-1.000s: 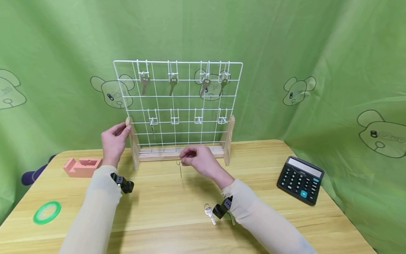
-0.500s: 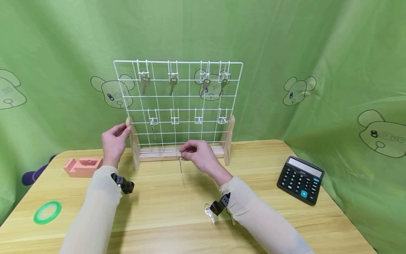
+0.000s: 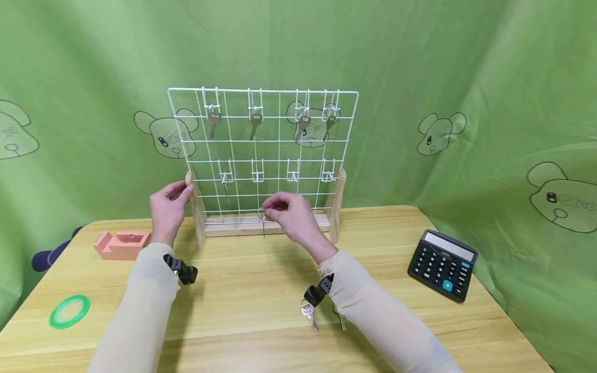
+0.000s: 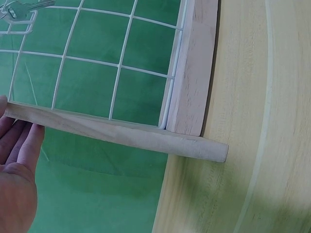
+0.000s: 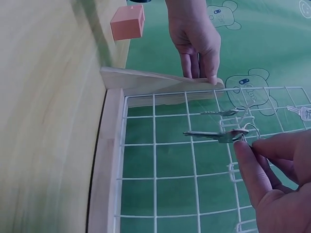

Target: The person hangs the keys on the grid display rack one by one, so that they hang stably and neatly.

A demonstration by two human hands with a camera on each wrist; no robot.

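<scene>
right hand (image 3: pixel 291 215) pinching a key (image 3: pixel 263 224) by its ring, key dangling at the hand's 9 o'clock, in front of the wire rack (image 3: pixel 280 132), left hand (image 3: pixel 167 210) gripping the rack's wooden post (image 3: pixel 197 210)

Wood table (image 3: pixel 261 280) carried: rack (image 3: pixel 261 155) at far centre, pink block (image 3: pixel 121 244) far left, green ring (image 3: pixel 70 312) near left, calculator (image 3: pixel 442 264) right, loose keys (image 3: pixel 309 314) near centre.
</scene>
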